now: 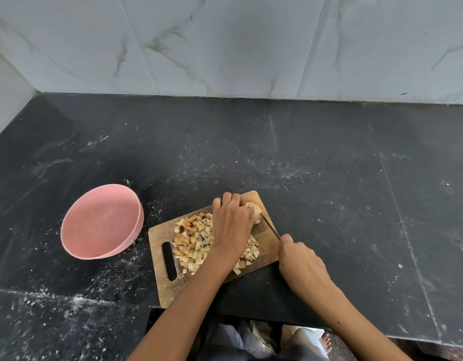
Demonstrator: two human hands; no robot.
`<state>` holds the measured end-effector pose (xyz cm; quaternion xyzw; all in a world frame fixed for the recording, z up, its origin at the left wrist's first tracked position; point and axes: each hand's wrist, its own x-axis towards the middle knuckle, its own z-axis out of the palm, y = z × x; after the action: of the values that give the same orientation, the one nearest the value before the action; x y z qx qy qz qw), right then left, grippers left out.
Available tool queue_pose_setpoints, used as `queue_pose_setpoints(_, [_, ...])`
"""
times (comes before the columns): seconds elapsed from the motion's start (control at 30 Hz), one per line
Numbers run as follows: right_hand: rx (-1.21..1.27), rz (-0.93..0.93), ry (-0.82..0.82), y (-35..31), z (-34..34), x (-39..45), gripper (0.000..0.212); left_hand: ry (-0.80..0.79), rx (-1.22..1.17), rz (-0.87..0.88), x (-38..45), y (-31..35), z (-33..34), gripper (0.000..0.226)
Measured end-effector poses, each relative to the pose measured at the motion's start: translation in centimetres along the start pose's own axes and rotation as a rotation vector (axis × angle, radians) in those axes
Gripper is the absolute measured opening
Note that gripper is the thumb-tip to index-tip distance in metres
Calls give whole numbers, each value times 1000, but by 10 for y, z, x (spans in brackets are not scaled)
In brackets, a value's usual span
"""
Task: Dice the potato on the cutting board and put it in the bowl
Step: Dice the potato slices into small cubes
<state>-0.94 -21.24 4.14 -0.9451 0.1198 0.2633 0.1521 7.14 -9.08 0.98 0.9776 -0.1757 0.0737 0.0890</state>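
Most of the potato point(253, 211) is already pale little cubes point(192, 246), heaped under the left wrist on the wooden board point(160, 272). One rounded end remains, pinned by the left hand point(231, 221). Right hand point(299, 259) grips a thin knife point(270, 226), blade against that end. Beyond the left hand, the pink bowl point(102, 222) sits matte and empty; nothing is moved over yet.

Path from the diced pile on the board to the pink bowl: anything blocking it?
Nothing visible. Only bare black counter lies between the cutting board and the pink bowl to its left. The diced potato sits at the board's bowl-side end.
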Motion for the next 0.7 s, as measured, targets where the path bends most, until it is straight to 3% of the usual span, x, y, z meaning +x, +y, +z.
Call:
queue_pose_setpoints(0.27, [218,-80,104,7,-8,-4,31,72,-32,39,-6,-4,1,5])
queue_pose_setpoints(0.7, [32,2,72,-25,-7,21,21,53,-108,-43,-9,-3,1,9])
